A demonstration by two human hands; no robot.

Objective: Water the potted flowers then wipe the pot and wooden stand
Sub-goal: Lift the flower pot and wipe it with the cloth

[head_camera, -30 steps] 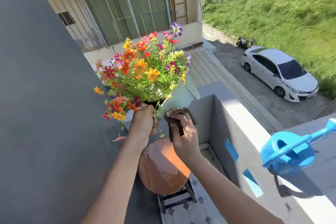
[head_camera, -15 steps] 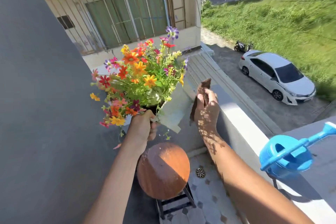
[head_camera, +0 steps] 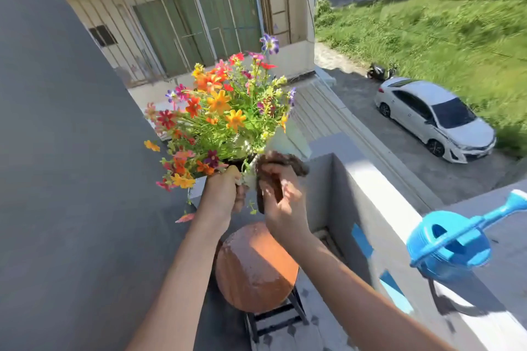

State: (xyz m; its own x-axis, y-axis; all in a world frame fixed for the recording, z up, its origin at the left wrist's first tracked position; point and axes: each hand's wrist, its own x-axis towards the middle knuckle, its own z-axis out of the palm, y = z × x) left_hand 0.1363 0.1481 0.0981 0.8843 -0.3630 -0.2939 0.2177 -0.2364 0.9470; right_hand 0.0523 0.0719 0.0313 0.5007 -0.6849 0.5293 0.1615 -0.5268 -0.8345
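A bunch of mixed orange, red, pink and purple flowers (head_camera: 225,114) sits in a pale pot (head_camera: 288,141) that is lifted into the air and tilted. My left hand (head_camera: 222,194) grips the pot from below, on its left side. My right hand (head_camera: 282,205) holds a dark brown cloth (head_camera: 273,165) pressed against the pot's near side, next to my left hand. Directly below stands the wooden stand (head_camera: 256,268), with a round orange-brown top that looks wet and dark legs. Much of the pot is hidden by flowers and hands.
A blue watering can (head_camera: 447,251) rests on the white balcony ledge (head_camera: 379,194) to the right. A dark grey wall (head_camera: 71,179) fills the left side. Patterned floor tiles (head_camera: 316,330) lie under the stand. Beyond the ledge, far below, a white car (head_camera: 436,120) is parked.
Half a second ago my right hand held the cloth up and away to the right of the pot. It has come back against the pot. My left hand keeps the pot raised.
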